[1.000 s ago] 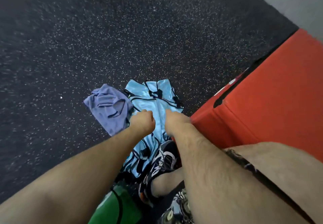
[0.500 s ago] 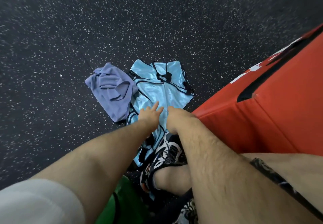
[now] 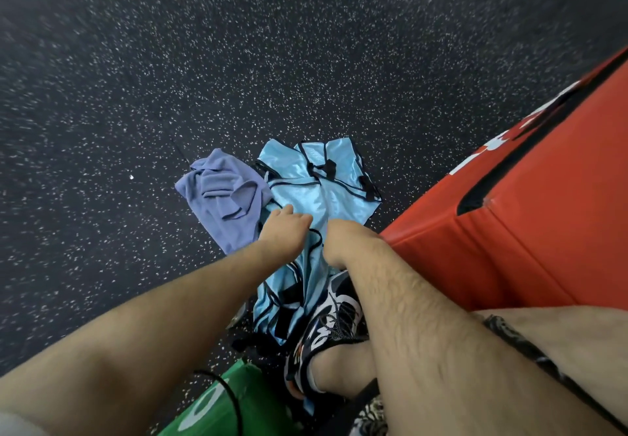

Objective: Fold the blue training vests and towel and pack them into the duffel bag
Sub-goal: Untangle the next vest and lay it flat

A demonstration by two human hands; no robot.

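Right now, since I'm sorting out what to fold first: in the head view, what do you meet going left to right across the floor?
Purple towel → left hand → right hand → red padded block. The blue vests spread under both hands, so I leave them out.

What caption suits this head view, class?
Left hand rests open on blue vests; right hand grips them beside a purple towel.
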